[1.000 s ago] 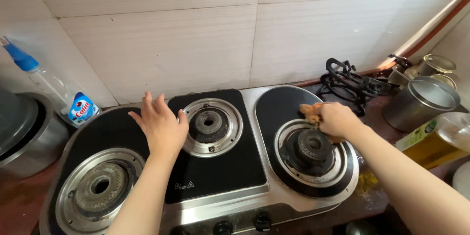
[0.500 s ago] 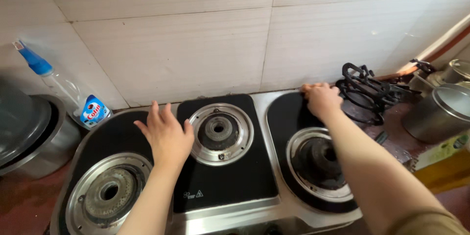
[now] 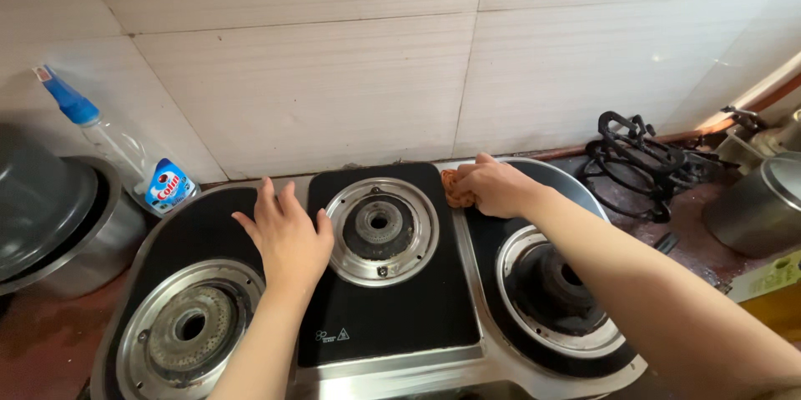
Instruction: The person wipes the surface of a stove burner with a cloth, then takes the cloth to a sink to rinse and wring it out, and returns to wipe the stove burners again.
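Orange cloth (image 3: 451, 186), mostly hidden, seems bunched under right hand (image 3: 494, 187).

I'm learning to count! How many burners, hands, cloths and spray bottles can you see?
Burners: 3, left, middle, right
Hands: 2, left hand, right hand
Orange cloth: 1
Spray bottle: 1
Total: 7

Home kitchen, as I read it from the head view. A three-burner gas stove (image 3: 384, 316) with a black glass top fills the centre. Pale wall tiles (image 3: 334, 75) run behind it at 12 o'clock. A spray bottle (image 3: 125, 154) leans on them at 10 o'clock, with steel pots (image 3: 58, 225) at 9. Black pan supports (image 3: 638, 162) are stacked at 2 o'clock; another steel pot (image 3: 763, 208) sits at 3.
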